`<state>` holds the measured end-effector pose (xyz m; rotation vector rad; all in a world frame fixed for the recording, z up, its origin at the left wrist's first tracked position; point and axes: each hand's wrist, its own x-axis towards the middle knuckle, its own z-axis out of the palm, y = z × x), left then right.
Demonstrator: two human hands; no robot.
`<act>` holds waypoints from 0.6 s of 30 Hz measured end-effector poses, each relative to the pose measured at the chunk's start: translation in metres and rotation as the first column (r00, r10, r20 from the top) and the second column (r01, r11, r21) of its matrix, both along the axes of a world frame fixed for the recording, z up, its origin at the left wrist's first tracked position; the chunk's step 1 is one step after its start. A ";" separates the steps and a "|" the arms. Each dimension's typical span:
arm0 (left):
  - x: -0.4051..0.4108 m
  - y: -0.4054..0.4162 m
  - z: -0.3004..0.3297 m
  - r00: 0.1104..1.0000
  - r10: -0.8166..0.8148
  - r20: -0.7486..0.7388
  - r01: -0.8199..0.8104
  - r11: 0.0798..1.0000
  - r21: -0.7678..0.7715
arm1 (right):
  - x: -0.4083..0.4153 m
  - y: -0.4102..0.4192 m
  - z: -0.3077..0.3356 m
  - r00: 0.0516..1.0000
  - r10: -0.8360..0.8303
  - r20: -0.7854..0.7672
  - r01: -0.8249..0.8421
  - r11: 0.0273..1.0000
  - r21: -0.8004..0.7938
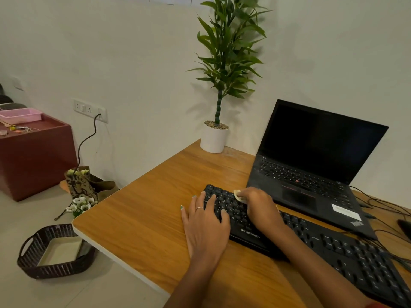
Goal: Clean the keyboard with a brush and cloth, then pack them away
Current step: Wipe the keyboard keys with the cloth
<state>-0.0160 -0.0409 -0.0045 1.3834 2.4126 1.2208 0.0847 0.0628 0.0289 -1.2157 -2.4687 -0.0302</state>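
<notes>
Two hands on the black keyboard (311, 243)!
Left hand (205, 221) rests flat, fingers straight, on the keys; right hand (259, 204) pinches a pale cloth (238, 195) against them.

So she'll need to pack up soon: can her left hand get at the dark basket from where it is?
Probably not: the left hand rests on the keyboard, while the basket sits on the floor beyond the desk edge.

bare forearms, ring (199, 208), green-painted nails (181, 207)
</notes>
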 end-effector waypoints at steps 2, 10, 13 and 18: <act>0.000 0.000 0.000 1.000 -0.005 -0.002 0.005 1.000 -0.005 | -0.010 -0.012 -0.002 0.989 0.145 0.024 -0.144 0.989 -0.039; 0.000 0.000 0.000 1.000 -0.011 0.008 0.011 1.000 -0.004 | -0.010 -0.010 0.007 0.994 0.110 -0.012 -0.110 0.994 -0.022; -0.001 0.001 0.001 0.999 -0.012 0.046 0.012 1.000 0.002 | -0.023 -0.028 0.001 0.928 0.368 0.052 -0.366 0.930 -0.039; 0.000 -0.002 0.001 0.995 -0.023 0.092 0.018 0.998 0.058 | -0.016 -0.001 0.006 0.993 0.109 -0.045 -0.110 0.994 -0.024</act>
